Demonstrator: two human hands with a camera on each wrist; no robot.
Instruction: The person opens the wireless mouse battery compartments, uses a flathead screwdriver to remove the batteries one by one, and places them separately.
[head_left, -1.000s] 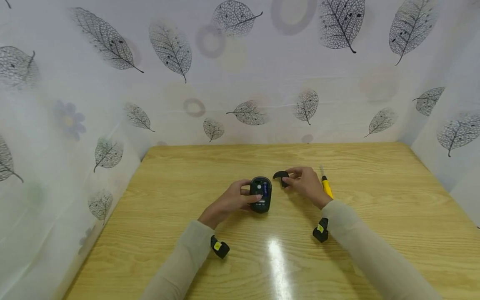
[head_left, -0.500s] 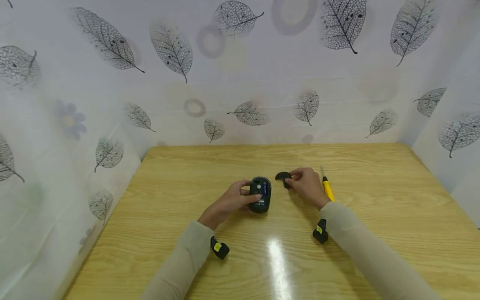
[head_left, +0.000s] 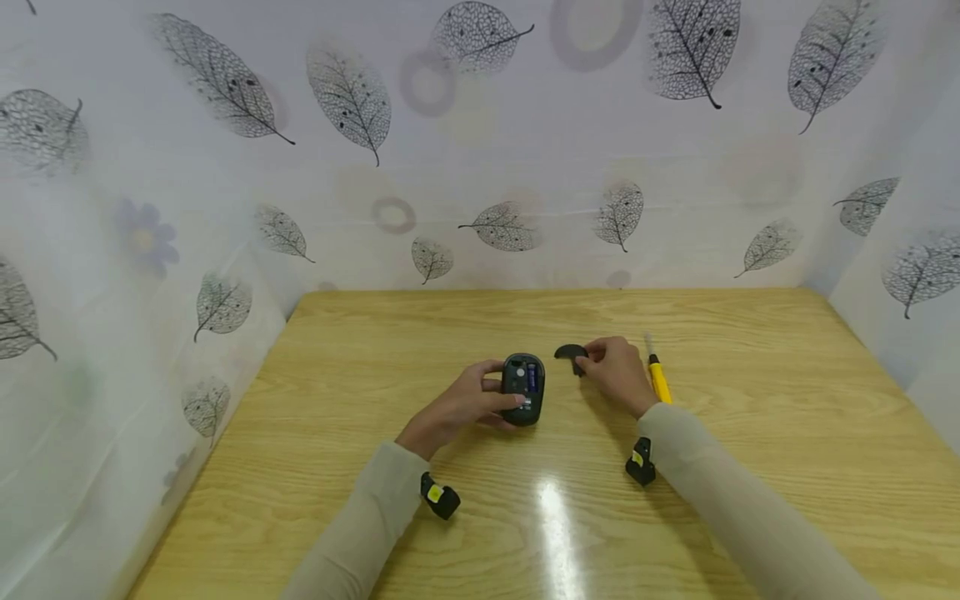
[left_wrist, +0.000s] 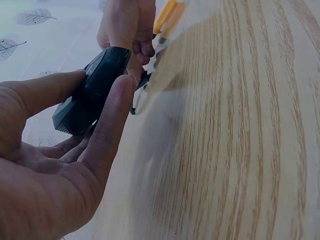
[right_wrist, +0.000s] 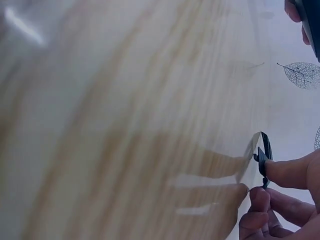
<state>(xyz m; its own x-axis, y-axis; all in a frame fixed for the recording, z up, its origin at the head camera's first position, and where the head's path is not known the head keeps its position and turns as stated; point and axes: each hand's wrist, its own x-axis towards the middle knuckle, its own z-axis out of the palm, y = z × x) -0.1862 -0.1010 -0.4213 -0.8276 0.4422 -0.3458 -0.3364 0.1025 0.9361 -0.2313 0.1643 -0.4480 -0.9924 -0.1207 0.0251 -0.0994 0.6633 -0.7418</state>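
My left hand [head_left: 468, 396] grips a black computer mouse [head_left: 513, 385] by its sides, thumb across the underside, which faces up. In its uncovered compartment lies a blue battery [head_left: 532, 377]. The left wrist view shows the mouse [left_wrist: 92, 92] edge-on between thumb and fingers, held off the wood. To the right, my right hand [head_left: 617, 371] pinches a thin black battery cover [head_left: 572, 353] with a curved top and a narrower tab. In the right wrist view this cover [right_wrist: 263, 157] sits between thumb and fingertips, close over the tabletop.
A yellow-handled screwdriver [head_left: 658, 381] lies just right of my right hand, its shaft pointing away. The wooden table [head_left: 375, 333] ends at the back against a leaf-patterned curtain [head_left: 525, 150], which also hangs at both sides. Each wrist carries a small black camera [head_left: 440, 497].
The battery cover has turned a little in my right hand and shifted slightly right, away from the mouse. My left hand keeps the mouse almost still. The head view has shifted slightly.
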